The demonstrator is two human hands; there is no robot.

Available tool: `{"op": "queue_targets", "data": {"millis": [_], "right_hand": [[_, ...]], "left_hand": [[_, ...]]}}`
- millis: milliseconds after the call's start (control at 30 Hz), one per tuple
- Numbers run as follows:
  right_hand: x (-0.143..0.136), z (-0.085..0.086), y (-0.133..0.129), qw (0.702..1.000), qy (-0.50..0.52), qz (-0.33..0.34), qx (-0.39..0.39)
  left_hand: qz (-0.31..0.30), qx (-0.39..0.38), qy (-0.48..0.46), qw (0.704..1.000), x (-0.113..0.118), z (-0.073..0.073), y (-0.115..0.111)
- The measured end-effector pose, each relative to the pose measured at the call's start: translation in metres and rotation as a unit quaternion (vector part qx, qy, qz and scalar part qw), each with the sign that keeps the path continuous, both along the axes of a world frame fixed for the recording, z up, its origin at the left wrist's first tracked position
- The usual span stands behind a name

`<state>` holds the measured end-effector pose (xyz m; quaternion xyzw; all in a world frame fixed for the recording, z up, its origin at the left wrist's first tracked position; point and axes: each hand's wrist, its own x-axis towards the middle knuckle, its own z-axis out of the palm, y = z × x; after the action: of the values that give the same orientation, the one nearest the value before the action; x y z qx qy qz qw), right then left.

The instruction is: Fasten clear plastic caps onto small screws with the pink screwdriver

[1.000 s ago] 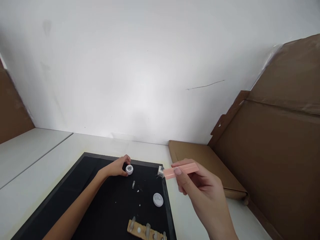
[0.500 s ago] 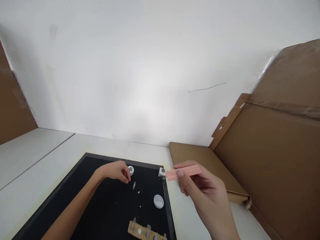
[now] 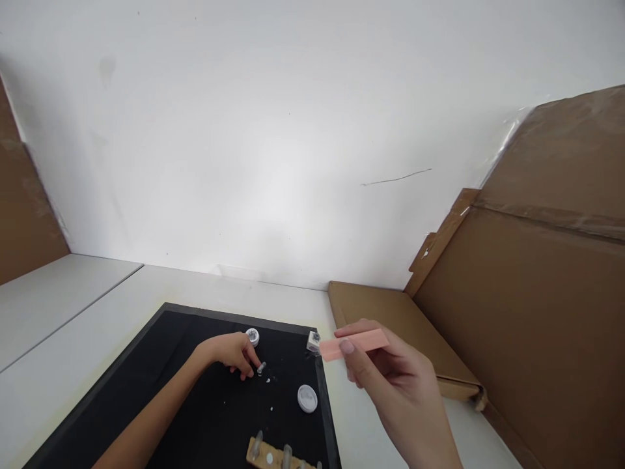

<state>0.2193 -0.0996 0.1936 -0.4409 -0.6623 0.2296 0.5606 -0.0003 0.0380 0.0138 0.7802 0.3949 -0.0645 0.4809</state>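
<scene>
Pinching the pink strip (image 3: 368,341) in your right hand (image 3: 398,376), press gently where your left hand (image 3: 234,354) meets the clear tube (image 3: 262,369), that grip unclear

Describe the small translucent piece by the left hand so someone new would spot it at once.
Start with the black mat low in the view, and follow the left hand reaching across it. Right at its fingertips, a little below the small round white container, is a stubby translucent piece. Unlike the similar-looking ones on the tan strip, it sits apart on its own.
</scene>
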Motion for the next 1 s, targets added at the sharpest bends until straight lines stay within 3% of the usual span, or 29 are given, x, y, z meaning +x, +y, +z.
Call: {"op": "queue_targets", "data": {"millis": [367,500,600,733,867,933,1000], "right_hand": [[-0.003,0.0,-0.003,0.999,0.02,-0.03,-0.002],[0.0,-0.002,0.0,1.0,0.0,-0.009,0.022],[0.006,-0.004,0.004,0.999,-0.018,0.004,0.037],[0.009,-0.007,0.008,0.999,-0.004,0.027,0.033],[0.0,-0.008,0.006,0.996,0.078,0.038,-0.029],[-0.006,-0.009,0.004,0.989,0.131,0.024,-0.066],[-0.011,-0.01,0.002,0.981,0.165,0.024,-0.099]], "left_hand": [[0.015,-0.004,-0.052,0.999,0.016,-0.009,-0.004],[0.047,0.003,-0.107,0.993,0.018,-0.002,-0.007],[0.102,0.024,-0.176,0.979,0.018,0.019,-0.011],[0.188,0.048,-0.277,0.941,0.014,0.061,-0.029],[0.234,0.044,-0.354,0.905,0.014,0.1,-0.059],[0.245,0.039,-0.385,0.889,0.017,0.112,-0.073],[0.26,0.022,-0.448,0.855,0.019,0.12,-0.086]]}}
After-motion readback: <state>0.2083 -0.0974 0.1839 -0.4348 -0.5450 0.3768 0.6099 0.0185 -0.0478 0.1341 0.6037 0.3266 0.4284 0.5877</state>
